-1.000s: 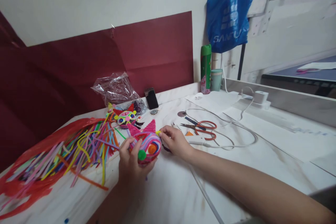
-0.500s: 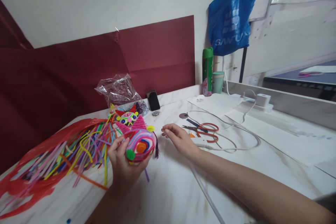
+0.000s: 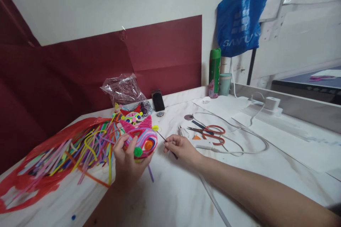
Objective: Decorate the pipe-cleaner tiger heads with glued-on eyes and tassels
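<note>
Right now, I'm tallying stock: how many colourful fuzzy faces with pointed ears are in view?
2 clearly: a striped pink-eared face in the left hand, and a red-eared face behind it. Others may be hidden.

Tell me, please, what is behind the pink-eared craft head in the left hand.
Behind the craft head, a red-eared craft face shows past its pink ears, with crumpled clear plastic farther back. Whatever else the head and left hand cover cannot be seen.

Blue bag (image 3: 237, 21) hanging by wall (image 3: 87, 7) — green bottle (image 3: 214, 69) beside teal cup (image 3: 225, 86) — phone (image 3: 158, 101) farther left.
</note>
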The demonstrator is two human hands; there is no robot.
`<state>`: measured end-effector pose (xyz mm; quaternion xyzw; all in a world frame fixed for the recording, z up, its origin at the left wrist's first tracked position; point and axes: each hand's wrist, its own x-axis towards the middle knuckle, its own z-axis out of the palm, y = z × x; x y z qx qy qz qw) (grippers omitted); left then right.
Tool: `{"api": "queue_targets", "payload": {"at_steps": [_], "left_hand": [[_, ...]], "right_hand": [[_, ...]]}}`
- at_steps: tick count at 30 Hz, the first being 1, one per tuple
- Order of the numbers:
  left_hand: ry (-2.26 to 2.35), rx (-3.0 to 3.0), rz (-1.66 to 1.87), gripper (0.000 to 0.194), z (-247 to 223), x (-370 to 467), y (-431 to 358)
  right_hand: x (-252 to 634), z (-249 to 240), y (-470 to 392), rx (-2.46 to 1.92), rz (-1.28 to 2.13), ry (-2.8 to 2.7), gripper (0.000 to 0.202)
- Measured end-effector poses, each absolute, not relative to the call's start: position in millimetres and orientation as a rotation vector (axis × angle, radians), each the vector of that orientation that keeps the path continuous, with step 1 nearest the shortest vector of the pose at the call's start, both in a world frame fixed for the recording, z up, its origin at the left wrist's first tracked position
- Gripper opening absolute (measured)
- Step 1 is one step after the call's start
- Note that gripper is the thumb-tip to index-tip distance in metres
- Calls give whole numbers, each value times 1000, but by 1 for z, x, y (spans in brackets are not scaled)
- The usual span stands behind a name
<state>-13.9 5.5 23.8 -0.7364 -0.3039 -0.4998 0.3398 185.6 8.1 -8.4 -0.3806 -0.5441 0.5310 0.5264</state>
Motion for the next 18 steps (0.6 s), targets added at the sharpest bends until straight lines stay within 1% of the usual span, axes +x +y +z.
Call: {"api": "queue_targets", "payload": {"at_steps": [3,7,9,18], "left_hand": [[-784,-1928,-1278,72,24,-16,7],[-782,-1936,-1281,72,23,-16,6],[-777,-1943,-1278,73,23,-15,6],[-840,-2006,-1308,75,9,-14,9]], "right_hand": [[185,-10,8,-900,1232,-1323,30],[188,-13,10,-946,1026,-1383,24],[190,-14,11,-989,950,-1391,25],[194,-11,12,-971,888,-1416,26]]}}
